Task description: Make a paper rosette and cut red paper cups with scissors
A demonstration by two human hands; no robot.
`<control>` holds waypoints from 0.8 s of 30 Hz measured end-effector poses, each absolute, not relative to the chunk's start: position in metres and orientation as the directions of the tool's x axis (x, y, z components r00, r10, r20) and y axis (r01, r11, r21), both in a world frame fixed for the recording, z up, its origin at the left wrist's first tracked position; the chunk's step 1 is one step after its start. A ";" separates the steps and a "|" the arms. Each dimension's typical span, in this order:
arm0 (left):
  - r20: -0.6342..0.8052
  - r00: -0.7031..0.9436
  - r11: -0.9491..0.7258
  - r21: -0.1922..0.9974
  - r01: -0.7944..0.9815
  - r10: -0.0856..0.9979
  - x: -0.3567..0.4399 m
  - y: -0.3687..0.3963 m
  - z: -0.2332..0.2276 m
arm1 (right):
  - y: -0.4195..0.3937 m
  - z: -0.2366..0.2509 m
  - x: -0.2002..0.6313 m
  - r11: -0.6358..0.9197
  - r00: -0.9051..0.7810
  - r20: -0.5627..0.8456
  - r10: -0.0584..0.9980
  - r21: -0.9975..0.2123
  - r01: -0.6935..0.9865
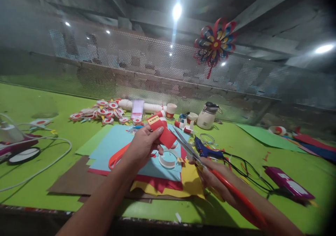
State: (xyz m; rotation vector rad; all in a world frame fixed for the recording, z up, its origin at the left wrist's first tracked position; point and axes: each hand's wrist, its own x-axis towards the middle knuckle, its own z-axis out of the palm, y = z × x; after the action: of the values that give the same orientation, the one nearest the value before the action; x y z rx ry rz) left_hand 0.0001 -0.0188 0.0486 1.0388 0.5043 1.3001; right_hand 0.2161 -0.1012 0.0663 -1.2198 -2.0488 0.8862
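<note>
My left hand (147, 141) pinches a folded-looking piece of red paper (167, 136) between thumb and fingers, above the stacked sheets. At its upper end is a yellow strip (154, 120) with small dark marks. My right hand (211, 178) grips a pair of scissors (188, 147) with long red handles, the metal blades angled up toward the red paper's right edge. Whether the blades touch it I cannot tell. Beneath the hands lie light blue sheets (105, 153), a white paper ring (168, 160) and a yellow sheet (193, 180). An orange-red looped strip (118, 156) is beside my left forearm.
Behind, red-and-white paper pieces (102, 112) are piled near a white roll (152, 107), a paper cup (171, 110) and a beige jug (207, 116). A blue glue gun (207, 150) with black cable and a magenta device (288, 183) lie right. A perforated screen (147, 68) stands behind.
</note>
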 end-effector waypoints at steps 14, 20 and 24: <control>0.237 0.364 -0.063 0.900 -0.431 0.901 0.004 -0.016 0.041 | -0.109 0.062 0.212 0.246 -0.350 0.094 0.932 -0.874 0.418; 0.237 0.341 -0.072 0.899 -0.433 0.910 0.004 -0.016 0.041 | -0.110 0.065 0.211 0.222 -0.341 0.093 0.935 -0.904 0.364; 0.232 0.341 -0.069 0.901 -0.429 0.911 0.004 -0.016 0.041 | -0.111 0.068 0.209 0.188 -0.345 0.056 0.937 -0.913 0.363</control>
State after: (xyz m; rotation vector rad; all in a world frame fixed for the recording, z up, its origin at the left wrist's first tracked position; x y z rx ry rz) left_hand 0.0037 -0.0160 0.0407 1.1643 0.5378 1.1931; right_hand 0.2090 -0.1110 0.0681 -1.2202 -1.8194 1.1339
